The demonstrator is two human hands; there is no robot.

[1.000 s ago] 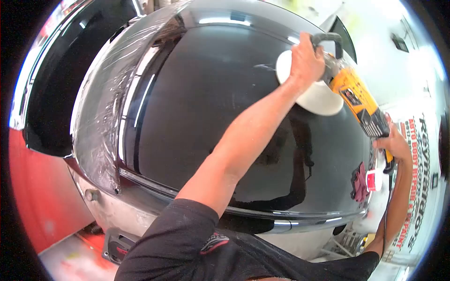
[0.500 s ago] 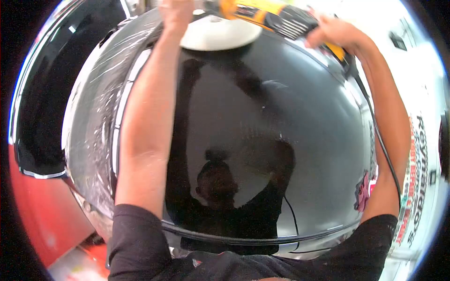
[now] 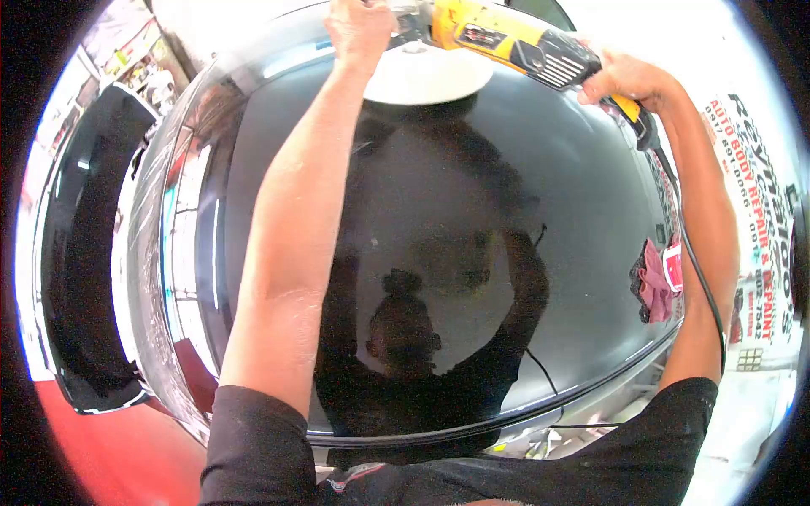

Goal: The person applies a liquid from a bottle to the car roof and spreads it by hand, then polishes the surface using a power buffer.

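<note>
A yellow and black power polisher (image 3: 506, 40) lies across the top of the view, with its round white pad (image 3: 429, 78) on a glossy black car panel (image 3: 439, 194). My left hand (image 3: 361, 32) is closed round the front handle beside the pad. At the rear grip, my right hand (image 3: 629, 80) is wrapped round the tool, and a black cord (image 3: 696, 261) hangs from there along my right forearm. The panel mirrors my head and arms.
A second black car part (image 3: 84, 253) stands at the left above a red surface (image 3: 126, 455). Clear plastic sheeting (image 3: 156, 219) covers the panel's left side. A pink cloth (image 3: 654, 282) rests at the right edge, near a printed banner (image 3: 751, 219).
Both hands and the polisher have shifted slightly right and down in view. The camera view has turned, showing more of the banner and the left background.
</note>
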